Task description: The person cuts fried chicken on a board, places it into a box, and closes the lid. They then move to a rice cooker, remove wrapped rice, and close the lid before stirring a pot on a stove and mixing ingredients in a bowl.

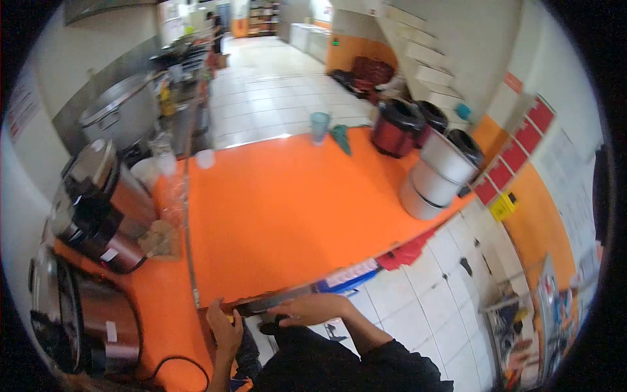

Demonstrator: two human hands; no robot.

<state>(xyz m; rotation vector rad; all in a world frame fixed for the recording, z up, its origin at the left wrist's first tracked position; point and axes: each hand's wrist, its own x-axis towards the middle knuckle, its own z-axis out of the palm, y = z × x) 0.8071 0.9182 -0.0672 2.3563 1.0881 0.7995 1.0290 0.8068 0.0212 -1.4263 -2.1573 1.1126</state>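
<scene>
My left hand (224,328) is at the front edge of the orange table (294,209), thumb and fingers apart. A small yellow bit shows beside its thumb. To the right, my right hand (309,309) reaches across in front of my body just below the table edge, its fingers stretched toward the left. Under those fingers is a small black thing (281,319), partly covered by the hand and too blurred to name. Below the table edge, close to the right hand, a blue tray (346,279) with pale items sticks out, and red cloth (406,252) hangs beside it.
Large rice cookers (108,326) line the left counter, near a crumpled brown bag (160,240) and a black cord (173,359). Stacked metal pots (436,175) and dark red cookers (396,129) stand at the table's right end. A cup (319,127) and green cloth (341,139) lie farther back.
</scene>
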